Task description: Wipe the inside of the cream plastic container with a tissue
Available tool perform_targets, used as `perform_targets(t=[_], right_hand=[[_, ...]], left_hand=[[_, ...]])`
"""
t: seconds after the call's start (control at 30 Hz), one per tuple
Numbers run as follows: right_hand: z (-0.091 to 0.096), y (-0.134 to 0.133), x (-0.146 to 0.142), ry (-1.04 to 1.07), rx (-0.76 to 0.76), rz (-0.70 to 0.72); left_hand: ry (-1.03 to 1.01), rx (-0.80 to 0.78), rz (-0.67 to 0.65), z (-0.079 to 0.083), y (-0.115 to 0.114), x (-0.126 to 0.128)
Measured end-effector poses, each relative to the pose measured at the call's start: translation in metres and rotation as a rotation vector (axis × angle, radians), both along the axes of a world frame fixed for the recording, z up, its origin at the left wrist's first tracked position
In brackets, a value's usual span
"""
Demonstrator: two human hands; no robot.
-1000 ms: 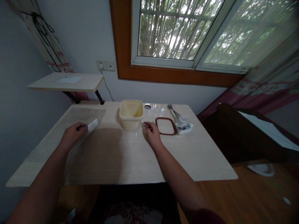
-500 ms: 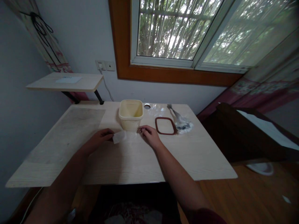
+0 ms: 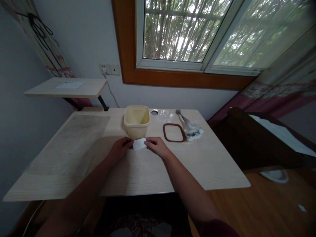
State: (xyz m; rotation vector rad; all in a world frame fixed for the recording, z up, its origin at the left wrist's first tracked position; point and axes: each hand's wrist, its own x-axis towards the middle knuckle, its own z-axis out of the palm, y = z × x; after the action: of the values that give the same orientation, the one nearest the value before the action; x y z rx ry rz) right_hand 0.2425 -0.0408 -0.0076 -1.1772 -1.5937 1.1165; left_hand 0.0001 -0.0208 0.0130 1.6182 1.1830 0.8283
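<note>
Between my two hands is a small white piece, thin like paper or cloth (image 3: 139,144), just in front of the cream plastic container (image 3: 136,131). My left hand (image 3: 120,146) pinches its left edge. At its right edge, my right hand (image 3: 156,145) has thumb and fingers closed on it. The container stands upright and open at the top. To the right of my right hand, a reddish-brown frame with rounded corners (image 3: 165,135) lies flat on the table. Beside that frame rests a clear plastic bag (image 3: 194,131) with something dark and white in it.
The pale wooden table (image 3: 197,171) has a greyish translucent sheet (image 3: 66,144) on its left part. A raised shelf (image 3: 66,87) with a white paper stands at the back left. A round cable hole (image 3: 154,112) sits behind the container. A dark piece of furniture (image 3: 261,144) is at the right.
My left hand has moved right with the white piece, which now reaches my right hand. My right hand has shifted slightly nearer and now grips the piece's right edge.
</note>
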Motion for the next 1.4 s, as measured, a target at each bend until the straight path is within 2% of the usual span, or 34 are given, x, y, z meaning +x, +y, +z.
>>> perform_targets(t=[0.17,0.47,0.63,0.77,1.0,1.13,1.27,1.4], right_hand=[[-0.002,0.003,0.0,-0.049,0.018,-0.044],[-0.004,0.004,-0.004,-0.086,0.076,-0.101],[-0.004,0.003,-0.004,-0.087,0.121,-0.113],[-0.003,0.003,-0.004,-0.066,0.098,-0.101],[0.002,0.002,-0.005,-0.045,0.093,-0.008],[0.003,0.002,-0.005,-0.048,0.086,-0.043],[0.004,0.002,-0.004,-0.057,0.102,-0.08],[0.006,0.003,-0.002,-0.052,0.152,-0.064]], left_hand=[[0.041,0.027,-0.016,-0.004,-0.002,0.001],[0.0,0.009,0.009,0.001,-0.002,-0.002],[-0.057,-0.021,0.006,-0.006,0.001,-0.004],[-0.056,-0.037,0.007,-0.012,0.002,-0.005],[0.003,-0.008,-0.004,-0.009,-0.001,-0.005],[-0.049,0.018,0.003,-0.008,-0.001,-0.004],[-0.195,-0.007,0.089,-0.008,0.001,-0.008],[-0.37,-0.089,0.23,-0.004,0.011,-0.019]])
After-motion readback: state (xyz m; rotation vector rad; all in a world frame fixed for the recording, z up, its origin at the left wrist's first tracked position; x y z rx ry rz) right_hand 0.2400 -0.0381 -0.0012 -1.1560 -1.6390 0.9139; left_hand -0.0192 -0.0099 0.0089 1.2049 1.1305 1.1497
